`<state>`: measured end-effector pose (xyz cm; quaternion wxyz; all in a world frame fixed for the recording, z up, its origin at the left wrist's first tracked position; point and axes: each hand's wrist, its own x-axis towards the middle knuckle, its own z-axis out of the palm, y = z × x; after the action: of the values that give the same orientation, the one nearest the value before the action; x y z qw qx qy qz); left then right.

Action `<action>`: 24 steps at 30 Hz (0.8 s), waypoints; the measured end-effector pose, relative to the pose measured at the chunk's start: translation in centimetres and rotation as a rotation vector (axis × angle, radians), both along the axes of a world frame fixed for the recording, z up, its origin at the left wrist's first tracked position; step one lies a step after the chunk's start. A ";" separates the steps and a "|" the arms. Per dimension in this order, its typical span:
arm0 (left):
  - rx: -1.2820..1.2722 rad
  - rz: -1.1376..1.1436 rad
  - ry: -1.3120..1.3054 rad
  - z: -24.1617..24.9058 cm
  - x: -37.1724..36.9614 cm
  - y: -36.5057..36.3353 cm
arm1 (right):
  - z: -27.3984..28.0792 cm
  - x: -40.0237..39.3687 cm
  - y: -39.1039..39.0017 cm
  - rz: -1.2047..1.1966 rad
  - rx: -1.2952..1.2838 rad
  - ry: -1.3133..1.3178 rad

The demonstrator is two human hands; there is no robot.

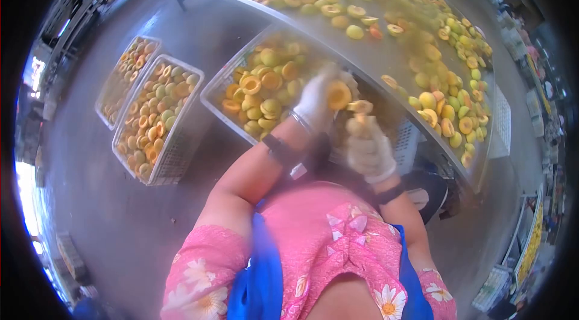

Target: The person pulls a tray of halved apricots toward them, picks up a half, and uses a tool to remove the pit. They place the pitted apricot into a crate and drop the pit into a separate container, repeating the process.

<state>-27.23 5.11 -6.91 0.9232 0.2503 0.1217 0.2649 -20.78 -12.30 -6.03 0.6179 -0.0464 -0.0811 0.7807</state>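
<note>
— Held up over the crate: a halved peach, cut face and pit hollow turned toward the camera, pinched in the gloved left hand

— And the other glove?

— Closed around a second piece of fruit, just beside the first; right hand blurred, so no telling whether a blade sits in it too

— Likely feel of the thing?

— Light, soft-fleshed, probably wet and slick on the cut side; easily bruised. Best taken by the rounded skin side, fingers cupped, thumb kept off the flesh

— Directly below?

— A white plastic crate heaped with more halves, tucked under the edge of a long steel table

— On the table itself?

— Whole and split peaches strewn along its whole length, yellow-green to orange

— Further out?

— Two more white crates of halves on the grey floor to the left, side by side. Pink flowered sleeves and a blue apron at the bottom of the frame; black bands at both wrists

— Anything at the far right?

— Stacked baskets and clutter, too small and dim to make out
</note>
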 end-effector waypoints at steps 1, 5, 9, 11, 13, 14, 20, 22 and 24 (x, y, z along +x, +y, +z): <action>0.022 0.044 0.019 0.6 -1.3 1.5 | 0.6 0.7 -0.3 -0.019 0.030 0.037; 1.004 0.330 0.428 -4.1 -5.4 8.9 | -0.1 2.5 -0.4 -0.169 -0.352 -0.441; 1.560 0.079 1.090 -3.6 -9.6 10.6 | 0.4 3.2 0.0 -0.428 -0.712 -1.458; 1.841 0.155 1.267 -4.8 -10.0 10.7 | -1.0 4.6 0.4 -0.663 -0.694 -1.560; 1.839 -0.036 1.454 -4.3 -8.3 10.2 | -0.6 5.8 1.1 -0.857 -0.614 -1.617; 1.869 -0.168 1.520 -5.2 -7.7 11.1 | -0.1 6.9 1.1 -0.847 -0.614 -1.685; 1.855 -0.163 1.519 -9.5 -8.1 16.7 | -0.6 12.7 0.2 -1.066 -0.627 -1.922; 1.836 -0.103 1.561 -9.6 -9.1 17.5 | -0.3 12.8 -0.1 -1.058 -0.670 -1.916; 1.751 -0.055 1.515 -10.0 -10.2 17.2 | -1.0 13.6 -0.9 -1.052 -0.727 -1.871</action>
<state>-37.41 22.36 -16.90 0.1299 0.9012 0.4130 0.0205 -7.18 -13.18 -7.03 0.5159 -0.8172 -0.2500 0.0600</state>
